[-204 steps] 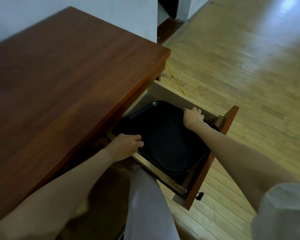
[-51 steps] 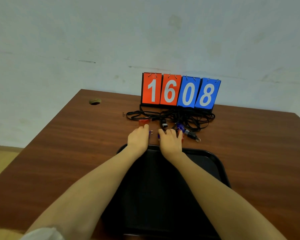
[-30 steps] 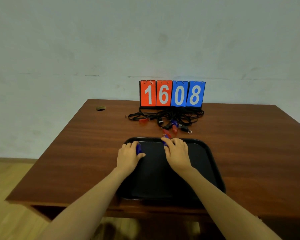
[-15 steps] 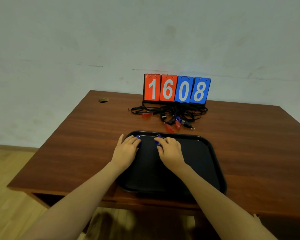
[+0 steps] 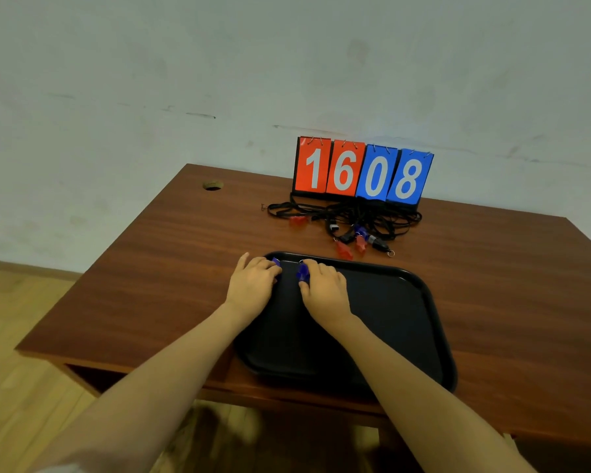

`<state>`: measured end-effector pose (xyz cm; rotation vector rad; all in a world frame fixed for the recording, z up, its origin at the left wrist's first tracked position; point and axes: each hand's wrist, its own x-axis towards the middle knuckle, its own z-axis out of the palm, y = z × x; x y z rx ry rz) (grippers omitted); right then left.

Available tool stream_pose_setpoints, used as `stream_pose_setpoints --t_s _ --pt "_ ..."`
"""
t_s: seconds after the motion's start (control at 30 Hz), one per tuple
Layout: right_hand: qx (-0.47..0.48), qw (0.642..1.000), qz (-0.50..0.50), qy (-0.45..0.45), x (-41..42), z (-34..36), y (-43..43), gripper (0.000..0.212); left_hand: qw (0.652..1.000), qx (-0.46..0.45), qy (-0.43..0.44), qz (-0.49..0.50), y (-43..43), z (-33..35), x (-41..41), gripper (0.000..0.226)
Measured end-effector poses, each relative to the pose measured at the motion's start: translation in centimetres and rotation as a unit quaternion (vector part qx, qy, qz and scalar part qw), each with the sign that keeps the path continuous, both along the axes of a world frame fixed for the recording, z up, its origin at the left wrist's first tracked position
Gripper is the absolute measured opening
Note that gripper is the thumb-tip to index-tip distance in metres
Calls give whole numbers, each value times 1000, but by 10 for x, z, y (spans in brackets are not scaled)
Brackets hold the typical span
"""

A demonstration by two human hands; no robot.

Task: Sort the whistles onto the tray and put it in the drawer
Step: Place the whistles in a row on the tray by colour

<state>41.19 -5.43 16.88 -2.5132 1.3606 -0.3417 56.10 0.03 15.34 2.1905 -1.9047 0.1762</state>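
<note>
Left grip (image 5: 253, 285) still on blue whistle (image 5: 276, 262), tray (image 5: 406, 329) unmoved

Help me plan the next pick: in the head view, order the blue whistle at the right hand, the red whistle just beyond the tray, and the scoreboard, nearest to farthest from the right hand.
1. Blue whistle, at the right hand's fingertips, on the tray's far edge.
2. Red whistle, on the table just past the tray.
3. Scoreboard, at the table's back edge.
</note>
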Motion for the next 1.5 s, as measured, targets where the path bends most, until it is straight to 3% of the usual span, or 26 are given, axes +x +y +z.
stream_pose_setpoints --t_s 1.1,1.5 --pt "52 998 29 34 27 8 -2 45 996 89 -14 10 1 23 -3 40" --pt "93 995 25 38 1 11 -13 44 994 111 -22 -4 1 30 -13 54"
